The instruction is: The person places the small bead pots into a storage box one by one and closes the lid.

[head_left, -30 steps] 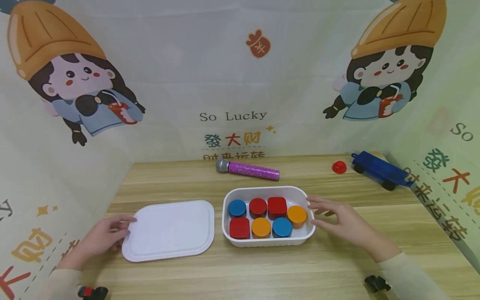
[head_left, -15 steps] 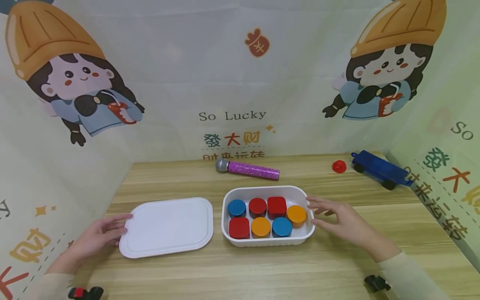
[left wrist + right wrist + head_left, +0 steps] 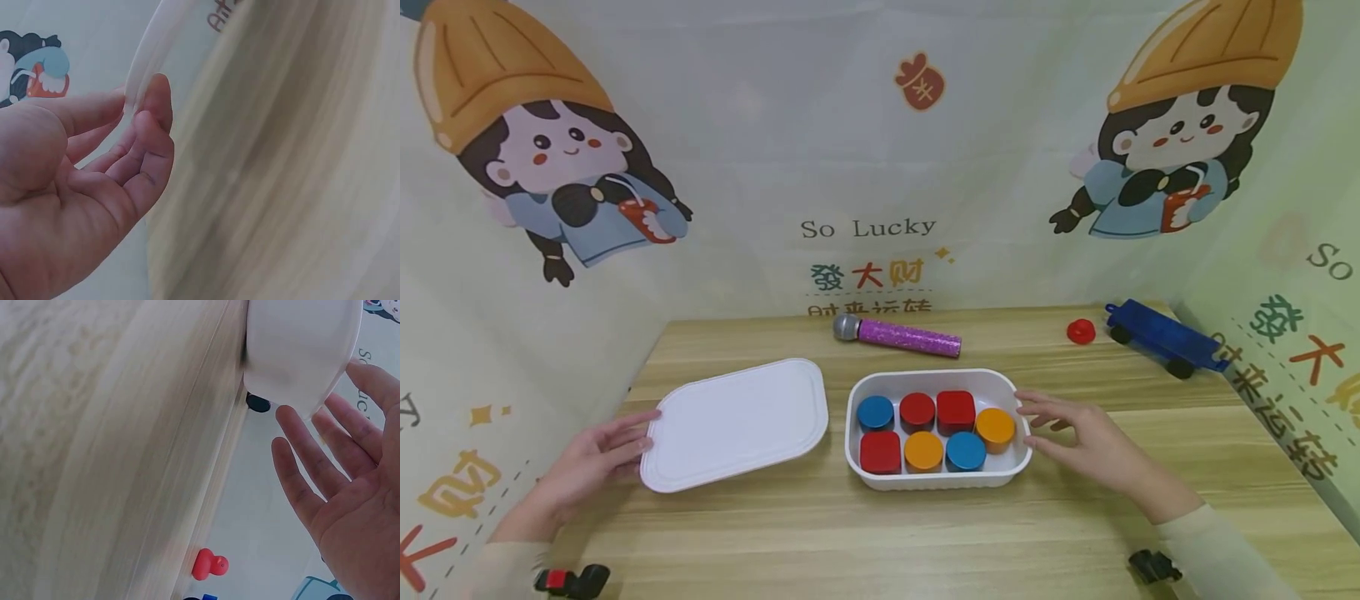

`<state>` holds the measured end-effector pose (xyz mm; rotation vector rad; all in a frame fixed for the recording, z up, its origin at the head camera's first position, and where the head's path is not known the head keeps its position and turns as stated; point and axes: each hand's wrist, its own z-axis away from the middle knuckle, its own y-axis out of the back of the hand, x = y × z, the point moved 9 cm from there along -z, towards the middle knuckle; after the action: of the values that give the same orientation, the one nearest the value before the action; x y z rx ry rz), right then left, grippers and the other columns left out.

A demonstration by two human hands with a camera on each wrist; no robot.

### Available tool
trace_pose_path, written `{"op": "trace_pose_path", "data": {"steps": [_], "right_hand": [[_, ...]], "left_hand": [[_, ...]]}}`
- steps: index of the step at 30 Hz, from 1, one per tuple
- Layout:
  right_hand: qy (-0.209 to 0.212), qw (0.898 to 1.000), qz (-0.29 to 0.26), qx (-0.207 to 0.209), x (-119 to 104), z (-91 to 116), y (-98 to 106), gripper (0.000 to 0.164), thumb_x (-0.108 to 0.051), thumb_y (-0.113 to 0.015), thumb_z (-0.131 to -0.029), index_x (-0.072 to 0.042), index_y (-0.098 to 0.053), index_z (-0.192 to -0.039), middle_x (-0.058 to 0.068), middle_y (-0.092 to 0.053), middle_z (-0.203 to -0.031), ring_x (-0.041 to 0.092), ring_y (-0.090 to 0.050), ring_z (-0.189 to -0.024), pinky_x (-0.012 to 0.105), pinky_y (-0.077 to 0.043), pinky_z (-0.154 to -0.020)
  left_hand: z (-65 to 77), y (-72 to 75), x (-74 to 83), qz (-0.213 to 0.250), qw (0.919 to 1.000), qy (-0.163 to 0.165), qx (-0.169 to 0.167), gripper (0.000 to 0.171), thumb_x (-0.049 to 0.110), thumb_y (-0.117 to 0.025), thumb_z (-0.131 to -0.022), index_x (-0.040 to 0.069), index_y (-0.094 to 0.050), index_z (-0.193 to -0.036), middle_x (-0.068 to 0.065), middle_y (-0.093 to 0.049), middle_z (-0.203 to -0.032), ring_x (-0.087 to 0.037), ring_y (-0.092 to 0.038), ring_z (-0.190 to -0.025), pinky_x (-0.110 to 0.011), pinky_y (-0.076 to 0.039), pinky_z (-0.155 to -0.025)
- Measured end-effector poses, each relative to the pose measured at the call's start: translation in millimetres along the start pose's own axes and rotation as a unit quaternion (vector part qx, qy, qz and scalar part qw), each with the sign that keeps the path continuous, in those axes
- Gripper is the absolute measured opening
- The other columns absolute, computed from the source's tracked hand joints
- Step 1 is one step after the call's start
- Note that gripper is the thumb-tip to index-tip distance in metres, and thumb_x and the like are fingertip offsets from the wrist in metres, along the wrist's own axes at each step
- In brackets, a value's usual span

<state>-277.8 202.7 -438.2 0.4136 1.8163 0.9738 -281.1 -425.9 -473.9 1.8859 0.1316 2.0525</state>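
My left hand (image 3: 591, 462) pinches the left end of a white rounded rectangular lid (image 3: 733, 425) between thumb and fingers. The left wrist view shows the lid edge (image 3: 140, 69) between the fingertips, and the lid is tilted above the table. Beside it sits an open white box (image 3: 940, 482) holding several blocks, among them a red square block (image 3: 880, 452), an orange round block (image 3: 923, 451) and a blue round block (image 3: 966, 451). At the box's right end my right hand (image 3: 1090, 442) rests its fingertips on the rim, fingers loosely spread; the right wrist view shows them fairly straight.
Behind the box lies a purple glitter toy microphone (image 3: 898, 335). At the back right are a small red knob-shaped piece (image 3: 1081, 332) and a blue toy trailer (image 3: 1167, 335) with black wheels. A printed cloth (image 3: 760, 167) encloses the wooden table's back and sides.
My left hand has shifted slightly left, and the lid has risen off the table, its right end tipping up. The right hand and the box have stayed put.
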Motion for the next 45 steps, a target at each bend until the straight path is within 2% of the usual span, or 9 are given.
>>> {"op": "trace_pose_path", "data": {"steps": [6, 12, 20, 28, 34, 37, 39, 42, 45], "right_hand": [[-0.009, 1.000, -0.002, -0.002, 0.6, 0.6, -0.1, 0.040, -0.026, -0.076, -0.095, -0.012, -0.070, -0.132, 0.012, -0.057, -0.152, 0.019, -0.073, -0.104, 0.030, -0.062, -0.088], [-0.002, 1.000, -0.006, 0.004, -2.5, 1.7, 1.9, 0.040, -0.024, -0.077, -0.095, -0.010, -0.070, -0.132, 0.015, -0.058, -0.151, 0.021, -0.073, -0.103, 0.036, -0.064, -0.087], [-0.005, 1.000, 0.005, 0.005, -0.8, 4.3, 1.2, 0.039, -0.022, -0.077, -0.095, -0.012, -0.070, -0.132, 0.013, -0.057, -0.152, 0.022, -0.073, -0.105, 0.031, -0.062, -0.087], [-0.006, 1.000, 0.009, 0.015, -2.3, 4.8, 0.7, 0.038, -0.023, -0.077, -0.095, -0.012, -0.071, -0.131, 0.010, -0.058, -0.152, 0.026, -0.072, -0.111, 0.044, -0.064, -0.090], [0.025, 0.998, 0.018, 0.054, -12.2, 3.2, 4.8, 0.038, -0.015, -0.081, -0.090, -0.009, -0.073, -0.127, 0.011, -0.064, -0.144, 0.036, -0.069, -0.119, 0.050, -0.063, -0.090], [0.063, 0.993, 0.013, 0.099, -24.0, 1.3, 9.1, 0.043, -0.007, -0.086, -0.083, -0.010, -0.075, -0.124, 0.011, -0.069, -0.137, 0.036, -0.069, -0.119, 0.044, -0.064, -0.089], [0.084, 0.988, 0.006, 0.133, -31.3, 0.5, 12.2, 0.048, -0.003, -0.089, -0.078, -0.013, -0.075, -0.122, 0.009, -0.072, -0.133, 0.031, -0.070, -0.119, 0.030, -0.061, -0.094], [0.118, 0.977, -0.010, 0.176, -41.7, 0.7, 16.7, 0.051, 0.002, -0.091, -0.072, -0.014, -0.076, -0.119, 0.007, -0.074, -0.128, 0.021, -0.069, -0.119, 0.013, -0.051, -0.102], [0.155, 0.967, -0.032, 0.200, -50.7, 1.4, 19.5, 0.049, 0.008, -0.091, -0.070, -0.012, -0.078, -0.113, 0.009, -0.074, -0.123, 0.015, -0.067, -0.119, 0.008, -0.045, -0.106]], "left_hand": [[-3.4, -12.5, 26.7, 0.083, 0.9962, -0.023, -0.012, 0.045, 0.004, -0.062, -0.102, 0.010, -0.056, -0.147, 0.015, -0.073, -0.119, 0.002, -0.069, -0.105, -0.021, -0.062, -0.082], [-9.7, -34.1, 50.9, 0.064, 0.9979, -0.015, -0.002, 0.053, 0.011, -0.065, -0.102, 0.006, -0.048, -0.152, 0.015, -0.072, -0.119, 0.000, -0.069, -0.105, -0.021, -0.062, -0.085], [-25.6, -87.7, 79.9, 0.058, 0.9977, -0.035, -0.008, 0.060, 0.012, -0.067, -0.101, -0.003, -0.042, -0.154, 0.010, -0.072, -0.117, -0.006, -0.071, -0.104, -0.025, -0.063, -0.086], [-29.6, -145.4, 89.9, 0.059, 0.9979, -0.023, -0.017, 0.060, 0.016, -0.068, -0.101, 0.001, -0.045, -0.153, -0.006, -0.067, -0.125, -0.010, -0.070, -0.104, -0.027, -0.063, -0.088], [-31.9, -175.4, 95.2, 0.062, 0.9969, -0.035, -0.031, 0.055, 0.013, -0.068, -0.101, 0.002, -0.049, -0.151, -0.019, -0.064, -0.130, -0.010, -0.070, -0.102, -0.029, -0.064, -0.087], [-31.9, -186.0, 96.5, 0.067, 0.9963, -0.038, -0.037, 0.055, 0.012, -0.068, -0.100, 0.002, -0.049, -0.150, -0.024, -0.062, -0.131, -0.011, -0.070, -0.101, -0.029, -0.064, -0.086], [-32.6, -191.9, 96.6, 0.075, 0.9955, -0.038, -0.043, 0.055, 0.011, -0.068, -0.100, 0.002, -0.049, -0.150, -0.025, -0.061, -0.133, -0.012, -0.070, -0.102, -0.030, -0.064, -0.086], [-34.2, -198.7, 96.4, 0.090, 0.9941, -0.035, -0.049, 0.055, 0.010, -0.068, -0.100, 0.002, -0.049, -0.151, -0.023, -0.061, -0.133, -0.012, -0.070, -0.101, -0.029, -0.064, -0.085], [-35.6, -202.9, 96.2, 0.098, 0.9936, -0.028, -0.050, 0.054, 0.009, -0.067, -0.100, 0.002, -0.049, -0.150, -0.021, -0.062, -0.132, -0.012, -0.070, -0.099, -0.028, -0.063, -0.084]]}}
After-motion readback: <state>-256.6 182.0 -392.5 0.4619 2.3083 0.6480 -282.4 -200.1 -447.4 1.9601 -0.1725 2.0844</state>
